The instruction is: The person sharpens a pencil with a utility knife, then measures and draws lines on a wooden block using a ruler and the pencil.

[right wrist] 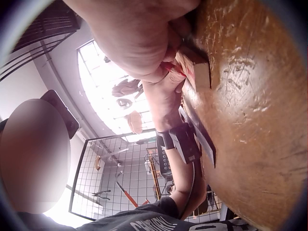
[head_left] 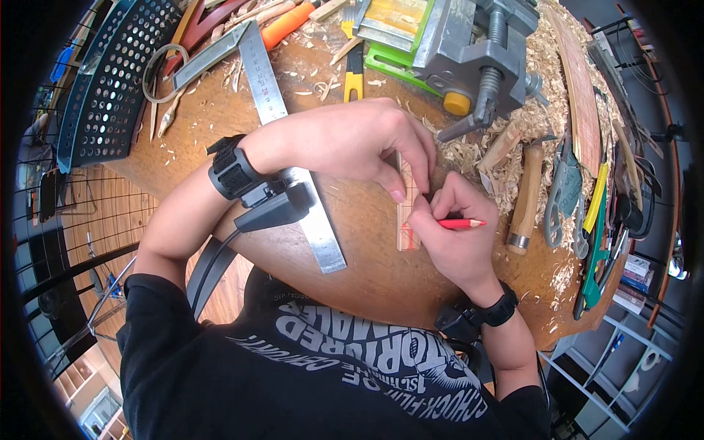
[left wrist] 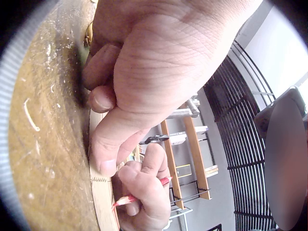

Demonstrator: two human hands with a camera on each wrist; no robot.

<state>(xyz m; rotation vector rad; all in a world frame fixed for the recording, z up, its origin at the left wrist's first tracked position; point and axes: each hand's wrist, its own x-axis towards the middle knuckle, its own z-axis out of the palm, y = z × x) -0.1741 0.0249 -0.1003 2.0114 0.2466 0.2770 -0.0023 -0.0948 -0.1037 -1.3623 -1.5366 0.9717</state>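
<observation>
Many shavings (head_left: pixel 534 119) and a vise (head_left: pixel 458 55) lie near left fingers (head_left: pixel 416 155) pinching wood (head_left: pixel 405 229), right fingers (head_left: pixel 453 193) pinching pencil (head_left: pixel 460 223).

Wood strip (head_left: pixel 404 229) on tbl (head_left: pixel 367 275) — sq. (head_left: pixel 320 233) to L, vise (head_left: pixel 456 62) behind R.

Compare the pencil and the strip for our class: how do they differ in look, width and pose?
Look: the pencil is red with a sharpened end, while the strip is pale wood with red lines on it.
Width: the pencil is narrower than the strip.
Pose: the pencil is held off the table in the right grip; the strip lies on the table under the left grip.
Shared: both are slim and show bare wood.
</observation>
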